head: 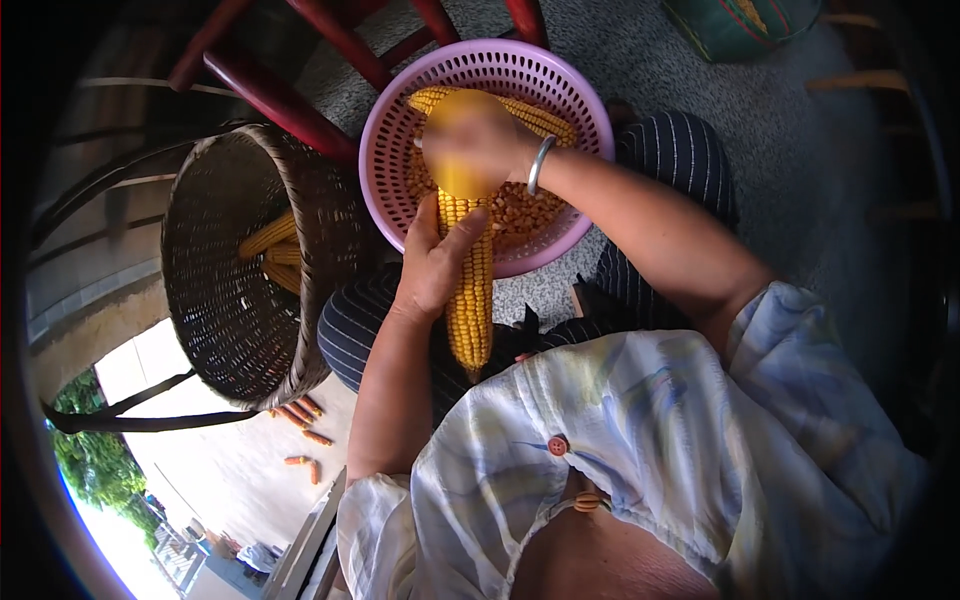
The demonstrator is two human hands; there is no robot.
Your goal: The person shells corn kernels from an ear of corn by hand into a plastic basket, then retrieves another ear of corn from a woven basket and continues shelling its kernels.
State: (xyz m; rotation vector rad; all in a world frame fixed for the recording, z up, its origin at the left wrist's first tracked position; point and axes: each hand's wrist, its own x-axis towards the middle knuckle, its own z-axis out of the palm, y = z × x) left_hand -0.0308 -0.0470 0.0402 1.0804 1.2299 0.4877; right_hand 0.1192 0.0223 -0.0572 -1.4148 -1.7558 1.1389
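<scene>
My left hand is closed around the middle of a yellow ear of corn, its thumb lying across the kernels. The ear's pointed end is towards my body, and its other end reaches over a pink perforated plastic basket. At that far end is my right hand, with a silver bangle on the wrist. A round blur covers its fingers, so its grip is hidden. Loose corn kernels lie in the basket, and another ear of corn rests across its far side.
To the left, a tilted woven basket holds several ears of corn. A red wooden chair stands behind the pink basket. Several reddish cobs lie on the pale floor at lower left. A green container is at upper right.
</scene>
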